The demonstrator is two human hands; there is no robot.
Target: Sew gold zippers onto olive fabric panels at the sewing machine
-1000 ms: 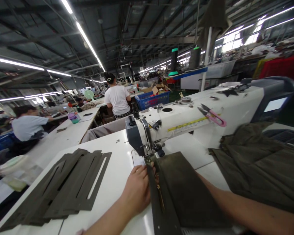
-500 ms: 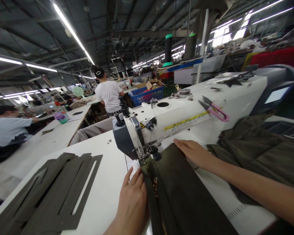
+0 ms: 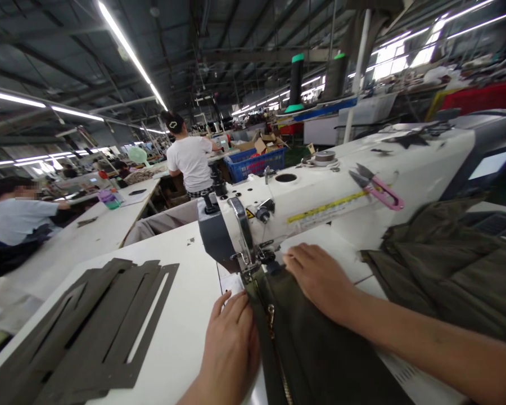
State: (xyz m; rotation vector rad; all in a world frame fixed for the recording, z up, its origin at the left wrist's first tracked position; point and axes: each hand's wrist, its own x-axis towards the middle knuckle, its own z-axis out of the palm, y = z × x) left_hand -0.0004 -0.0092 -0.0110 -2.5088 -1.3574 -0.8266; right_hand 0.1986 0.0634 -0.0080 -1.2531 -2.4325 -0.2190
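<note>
My left hand (image 3: 231,351) grips the edge of an olive fabric panel (image 3: 329,354) just in front of the sewing machine's presser foot (image 3: 253,264). A metal zipper with a brass slider (image 3: 271,316) runs along that edge. My right hand (image 3: 320,275) lies flat on the panel, close behind the needle area. The white sewing machine (image 3: 303,211) stands over the fabric, and the needle itself is hidden. Left of my left hand lies a stack of olive cut strips with long slots (image 3: 96,332).
Pink-handled thread snips (image 3: 377,188) rest on the machine arm. A quilted olive garment (image 3: 442,264) lies at right on the white table (image 3: 185,264). Co-workers in white shirts (image 3: 189,160) (image 3: 17,219) sit beyond, near a blue crate (image 3: 255,164).
My right hand has moved from beneath the fabric onto its top, nearer the machine. The head view has swung left, then slightly back. My left hand stays at the zipper edge.
</note>
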